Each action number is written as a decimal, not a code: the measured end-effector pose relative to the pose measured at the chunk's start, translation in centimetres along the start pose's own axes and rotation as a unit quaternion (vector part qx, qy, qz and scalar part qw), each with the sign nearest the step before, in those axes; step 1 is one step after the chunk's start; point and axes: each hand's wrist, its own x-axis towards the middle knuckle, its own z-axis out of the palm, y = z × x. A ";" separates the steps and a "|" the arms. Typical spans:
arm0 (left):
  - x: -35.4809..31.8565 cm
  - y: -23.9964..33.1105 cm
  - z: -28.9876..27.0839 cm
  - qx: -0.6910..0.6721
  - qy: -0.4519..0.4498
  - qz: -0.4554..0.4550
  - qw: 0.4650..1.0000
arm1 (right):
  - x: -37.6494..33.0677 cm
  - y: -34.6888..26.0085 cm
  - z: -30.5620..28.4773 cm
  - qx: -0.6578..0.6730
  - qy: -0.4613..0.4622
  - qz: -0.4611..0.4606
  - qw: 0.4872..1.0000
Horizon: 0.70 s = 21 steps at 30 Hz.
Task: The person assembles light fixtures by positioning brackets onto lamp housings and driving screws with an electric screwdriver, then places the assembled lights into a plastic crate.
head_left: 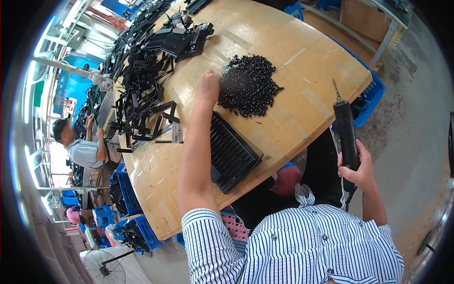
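Nearest, at the right, the right hand point(358, 166) is wrapped around a black cylindrical electric screwdriver point(346, 135), bit pointing far, off the table's right edge. Left of it, a black ribbed plastic panel point(234, 152) lies on the round wooden table point(293, 75). Farther on, the left hand point(207, 88), fingers closed, touches a heap of small black screws point(248, 86). Black metal frames point(144, 102) crowd the far left.

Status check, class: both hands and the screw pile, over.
Left hand reaching into black screw pile. Right hand gripping electric screwdriver. Ribbed black panel beside left forearm.
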 end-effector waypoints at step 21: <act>-24.0 11.2 -11.5 -0.762 -0.008 -0.271 0.588 | -3.7 -1.3 7.2 -0.182 -0.367 -0.009 0.912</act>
